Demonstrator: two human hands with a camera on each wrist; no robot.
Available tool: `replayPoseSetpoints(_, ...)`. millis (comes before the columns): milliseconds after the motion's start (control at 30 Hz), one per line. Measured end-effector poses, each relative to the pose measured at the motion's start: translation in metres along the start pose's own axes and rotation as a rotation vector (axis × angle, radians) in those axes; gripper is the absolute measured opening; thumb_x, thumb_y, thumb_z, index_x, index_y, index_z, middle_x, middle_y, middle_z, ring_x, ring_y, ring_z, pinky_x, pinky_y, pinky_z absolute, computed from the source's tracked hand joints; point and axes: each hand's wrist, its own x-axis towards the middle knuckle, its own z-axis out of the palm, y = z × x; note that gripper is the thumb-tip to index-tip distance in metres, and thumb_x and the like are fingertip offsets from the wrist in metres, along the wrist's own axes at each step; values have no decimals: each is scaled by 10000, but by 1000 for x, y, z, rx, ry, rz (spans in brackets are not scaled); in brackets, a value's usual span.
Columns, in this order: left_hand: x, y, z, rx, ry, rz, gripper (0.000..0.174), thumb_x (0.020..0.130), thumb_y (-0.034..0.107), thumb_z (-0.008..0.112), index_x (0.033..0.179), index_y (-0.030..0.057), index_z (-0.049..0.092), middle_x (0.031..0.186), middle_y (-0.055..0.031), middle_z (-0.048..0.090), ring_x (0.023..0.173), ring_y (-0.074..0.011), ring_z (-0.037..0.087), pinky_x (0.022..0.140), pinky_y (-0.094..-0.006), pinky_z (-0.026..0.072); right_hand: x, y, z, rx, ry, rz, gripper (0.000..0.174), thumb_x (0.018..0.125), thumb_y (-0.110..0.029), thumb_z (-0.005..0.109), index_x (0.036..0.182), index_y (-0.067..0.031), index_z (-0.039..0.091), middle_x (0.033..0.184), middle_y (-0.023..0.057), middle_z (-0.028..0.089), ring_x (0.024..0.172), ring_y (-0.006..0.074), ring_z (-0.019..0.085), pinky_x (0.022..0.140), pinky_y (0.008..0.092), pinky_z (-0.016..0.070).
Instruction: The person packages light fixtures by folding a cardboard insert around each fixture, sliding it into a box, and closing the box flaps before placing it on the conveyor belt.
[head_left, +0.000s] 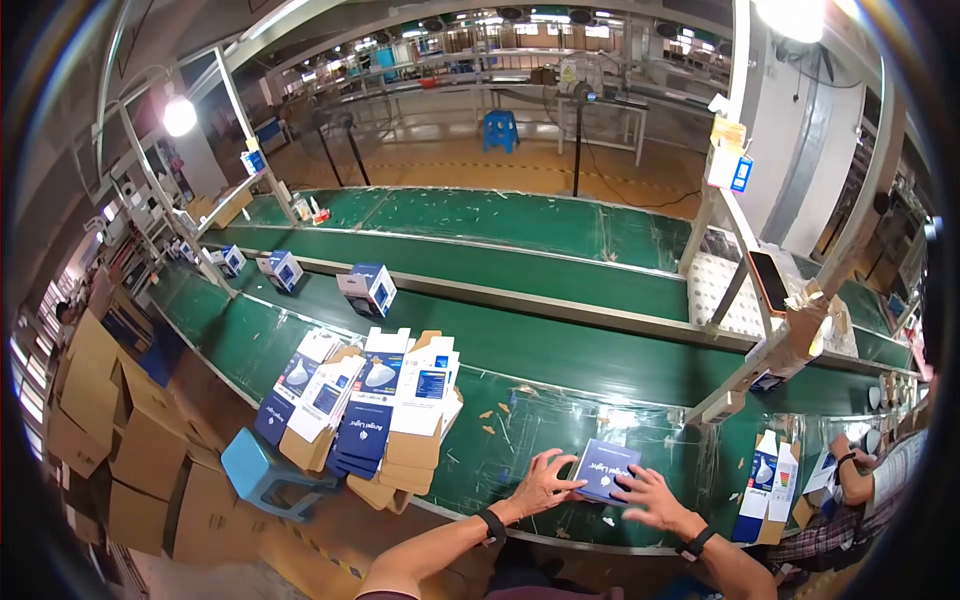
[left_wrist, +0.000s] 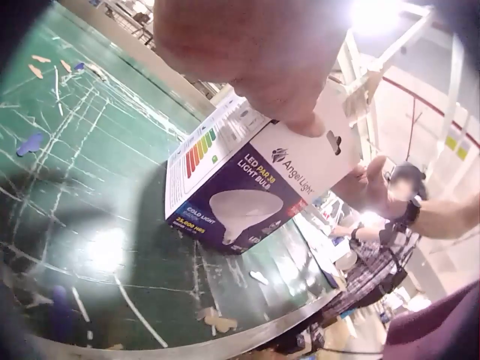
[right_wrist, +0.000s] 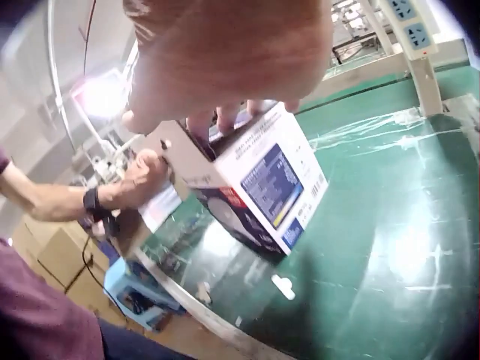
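Note:
A blue and white light bulb box point(head_left: 607, 470) stands on the green work surface between both hands, its blue top facing up in the head view. My left hand point(head_left: 543, 484) is at the box's left side, fingers spread and the thumb reaching its edge. In the left wrist view, a fingertip point(left_wrist: 306, 124) lies at the top edge near a small slot. From the right, my right hand point(head_left: 655, 500) rests spread fingers on the top. Fingers point(right_wrist: 225, 118) of that hand reach over the upper edge in the right wrist view; part of the top is hidden beneath them.
Flattened bulb cartons point(head_left: 375, 405) lie stacked to the left. Formed boxes point(head_left: 368, 290) stand on the belt beyond. At the left edge are a blue stool point(head_left: 268, 470) and large brown cartons point(head_left: 150, 455). Another person point(head_left: 868, 478) works at the right, beside more flat cartons point(head_left: 768, 490).

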Motion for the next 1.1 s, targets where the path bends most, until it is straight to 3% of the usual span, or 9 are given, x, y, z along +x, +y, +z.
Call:
replayPoseSetpoints(200, 17, -8, 4, -371, -114, -68, 264, 889, 384, 838, 1109, 239, 844, 1611, -137, 445, 1467, -403, 405, 1201, -506, 363, 7, 3, 50, -151, 261, -48, 471, 868, -456, 821, 1286, -248, 768, 1525, 46, 586, 1499, 403, 391, 1185, 605, 335)
replayPoseSetpoints(333, 18, 19, 23, -767, 26, -458, 257, 915, 331, 833, 1076, 131, 848, 1614, -200, 468, 1493, -360, 443, 1214, -455, 375, 12, 9, 59, 163, 353, 97, 380, 870, -302, 844, 1242, -241, 794, 1502, 53, 610, 1477, 387, 424, 1201, 551, 344)
replayPoseSetpoints(367, 14, 15, 31, -689, 51, -470, 513, 927, 265, 831, 1377, 53, 702, 1556, -211, 540, 1412, -303, 542, 1174, -408, 425, 14, 9, 64, 183, 501, 78, 508, 892, -224, 815, 1382, -148, 707, 1522, 116, 575, 1480, 355, 428, 1219, 492, 340)
replayPoseSetpoints(500, 25, 18, 61, -938, 300, -816, 994, 947, 109, 791, 1644, -106, 115, 1499, -212, 592, 1303, -205, 611, 1112, -343, 484, 56, -5, 84, 1147, 831, 532, 858, 992, -198, 714, 1649, 65, 229, 1597, 236, 417, 1488, 310, 396, 1228, 392, 316)
replayPoseSetpoints(600, 40, -3, 57, -486, 95, -715, 816, 996, 177, 715, 1654, -11, 271, 1447, -250, 627, 1270, -323, 652, 1088, -382, 493, 69, 4, 101, 1031, 856, 559, 822, 1042, -233, 651, 1669, 40, 196, 1643, 208, 363, 1492, 284, 378, 1228, 367, 311)
replayPoseSetpoints(733, 95, 26, 46, 436, 85, -381, 622, 1048, 431, 585, 1543, 60, 519, 1608, -290, 426, 1466, -508, 393, 1146, -629, 358, 103, 18, 117, 1268, 914, 485, 726, 1128, -243, 518, 1702, -27, 130, 1655, 130, 372, 1452, 218, 420, 1228, 352, 317)
replayPoseSetpoints(767, 94, 18, 64, 511, 23, -373, 798, 1001, 659, 537, 1559, 89, 514, 1659, -298, 327, 1496, -575, 265, 1121, -752, 264, 105, 30, 129, 1382, 834, 490, 687, 1164, -387, 405, 1707, -64, 134, 1712, 114, 300, 1539, 225, 329, 1282, 381, 246)
replayPoseSetpoints(900, 116, 33, 39, 452, 11, -450, 1086, 841, 870, 570, 1601, 103, 458, 1641, -323, 344, 1462, -632, 268, 1117, -785, 226, 118, 40, 134, 1726, 920, 227, 784, 1140, -591, 220, 1676, -19, 234, 1731, 142, 266, 1579, 280, 284, 1310, 417, 216)
replayPoseSetpoints(1100, 141, -5, 36, 461, -65, -541, 908, 771, 579, 738, 1576, 230, 502, 1686, -274, 270, 1353, -548, 383, 1016, -605, 374, 117, 48, 106, 1527, 675, 557, 886, 1083, -708, 278, 1638, -19, 343, 1668, 141, 401, 1520, 294, 374, 1241, 458, 317)
